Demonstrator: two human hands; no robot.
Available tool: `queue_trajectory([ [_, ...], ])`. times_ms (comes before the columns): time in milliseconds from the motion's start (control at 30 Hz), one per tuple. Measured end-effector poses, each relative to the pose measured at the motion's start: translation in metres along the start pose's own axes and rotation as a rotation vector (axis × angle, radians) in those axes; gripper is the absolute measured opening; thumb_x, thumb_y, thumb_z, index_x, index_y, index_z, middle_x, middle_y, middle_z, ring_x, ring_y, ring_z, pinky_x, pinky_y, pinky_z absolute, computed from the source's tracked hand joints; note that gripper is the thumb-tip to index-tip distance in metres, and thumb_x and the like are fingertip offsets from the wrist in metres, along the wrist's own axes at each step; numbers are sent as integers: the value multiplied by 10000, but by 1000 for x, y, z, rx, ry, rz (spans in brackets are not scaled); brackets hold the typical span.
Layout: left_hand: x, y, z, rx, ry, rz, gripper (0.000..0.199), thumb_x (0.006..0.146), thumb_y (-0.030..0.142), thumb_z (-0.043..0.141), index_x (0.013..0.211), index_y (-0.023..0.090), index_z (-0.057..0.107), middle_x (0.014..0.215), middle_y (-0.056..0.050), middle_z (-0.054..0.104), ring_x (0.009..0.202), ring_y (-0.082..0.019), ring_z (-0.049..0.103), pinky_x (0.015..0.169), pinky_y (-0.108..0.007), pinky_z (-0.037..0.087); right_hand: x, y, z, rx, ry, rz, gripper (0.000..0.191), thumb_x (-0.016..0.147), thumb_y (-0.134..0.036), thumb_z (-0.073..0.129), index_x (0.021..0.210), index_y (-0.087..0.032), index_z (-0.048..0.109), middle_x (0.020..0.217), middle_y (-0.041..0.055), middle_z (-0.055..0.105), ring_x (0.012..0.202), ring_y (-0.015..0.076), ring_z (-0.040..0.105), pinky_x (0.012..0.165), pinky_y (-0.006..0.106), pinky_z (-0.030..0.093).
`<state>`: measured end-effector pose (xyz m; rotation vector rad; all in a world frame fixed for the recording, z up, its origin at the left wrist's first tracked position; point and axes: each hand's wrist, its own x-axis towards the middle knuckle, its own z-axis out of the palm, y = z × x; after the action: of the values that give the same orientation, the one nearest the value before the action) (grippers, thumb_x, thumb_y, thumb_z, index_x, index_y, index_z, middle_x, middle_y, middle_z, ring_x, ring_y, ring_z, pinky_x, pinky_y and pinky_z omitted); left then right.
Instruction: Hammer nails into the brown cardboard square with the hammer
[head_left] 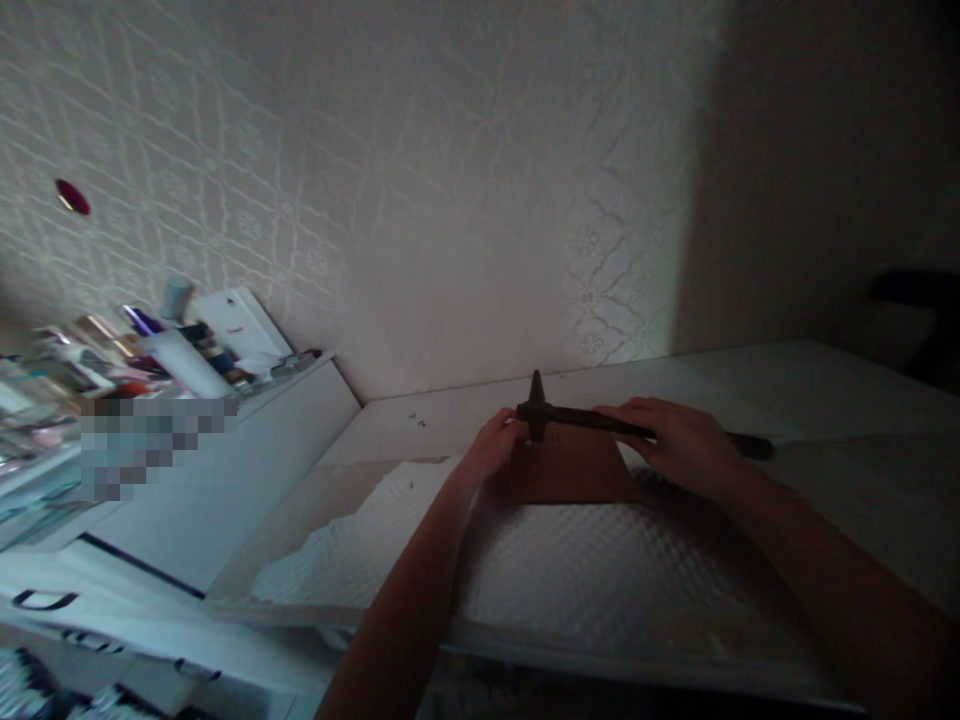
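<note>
My right hand point(686, 440) is wrapped round the dark handle of a hammer point(581, 416), which lies nearly level across the view with its head at the left. My left hand point(495, 445) is at the hammer head, over the left edge of a flat brown board point(574, 475). Its fingers are bent and closed; what they pinch, if anything, is hidden in the dim light. The board rests on a white quilted sheet point(585, 570), just below the hammer.
The sheet covers part of a pale tabletop point(787, 390) against a patterned wall point(465, 200). At left stands a white cabinet point(285, 450) crowded with bottles and tubes, including a white cylinder point(191, 365). A few tiny dark bits point(418, 420) lie near the wall.
</note>
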<state>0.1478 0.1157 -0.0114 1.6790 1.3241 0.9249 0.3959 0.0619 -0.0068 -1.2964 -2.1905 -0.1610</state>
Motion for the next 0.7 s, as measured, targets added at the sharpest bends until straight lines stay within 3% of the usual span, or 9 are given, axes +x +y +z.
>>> queue_trajectory([
  [267, 5, -10, 0, -23, -4, 17, 207, 699, 201, 480, 871, 155, 585, 889, -42, 622, 854, -159, 548, 782, -269, 406, 0, -1, 1, -13, 11, 14, 390, 821, -197, 464, 1185, -315, 536, 1039, -10, 617, 895, 173, 582, 678, 279, 462],
  [500, 4, -9, -1, -108, 7, 21, 202, 737, 168, 454, 881, 129, 590, 858, -36, 624, 828, -149, 543, 766, -256, 422, 1, -10, 4, -24, 37, -58, 452, 800, -130, 450, 1214, -299, 514, 1076, 3, 606, 925, 168, 564, 703, 283, 469],
  [700, 0, 1, 1, -189, 42, -76, 223, 696, 99, 462, 885, 127, 576, 808, -36, 624, 750, -131, 562, 736, -250, 436, 2, -12, 6, -50, 71, -75, 451, 794, -125, 455, 1210, -283, 521, 1060, 20, 611, 912, 171, 564, 689, 284, 472],
])
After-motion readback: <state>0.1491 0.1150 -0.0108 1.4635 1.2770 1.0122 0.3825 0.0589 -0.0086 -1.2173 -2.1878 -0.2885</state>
